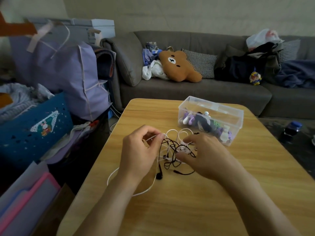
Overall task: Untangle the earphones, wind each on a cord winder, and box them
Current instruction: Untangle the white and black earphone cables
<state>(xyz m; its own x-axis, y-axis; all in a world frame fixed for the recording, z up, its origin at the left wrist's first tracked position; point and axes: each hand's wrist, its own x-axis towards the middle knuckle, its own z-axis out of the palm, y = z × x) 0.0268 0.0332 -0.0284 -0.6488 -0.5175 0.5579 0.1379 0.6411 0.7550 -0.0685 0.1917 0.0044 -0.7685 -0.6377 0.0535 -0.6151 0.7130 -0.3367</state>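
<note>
Head camera looks down on one wooden table (187, 210) where two bare hands work at a single knot of earphone cords. Two cords can be counted in the knot: one white cord (172, 133), which loops up above the knot and also trails in a wide curve toward the near edge under the left wrist, and one black cord (170, 149), which ends in a black earbud (159, 176) lying flat on the wood just beside the left hand. Left hand (138, 154) has its fingers curled, thumb and forefinger pinching a strand of the white cord and lifting it taut. Right hand (204, 155) lies over the right side of the knot with its fingers bent down into the cords; whether it grips any strand cannot be told. One clear plastic box (237, 114) stands open on the table beyond the right hand, holding several wound earphones on purple and white winders, too crowded to count.
</note>
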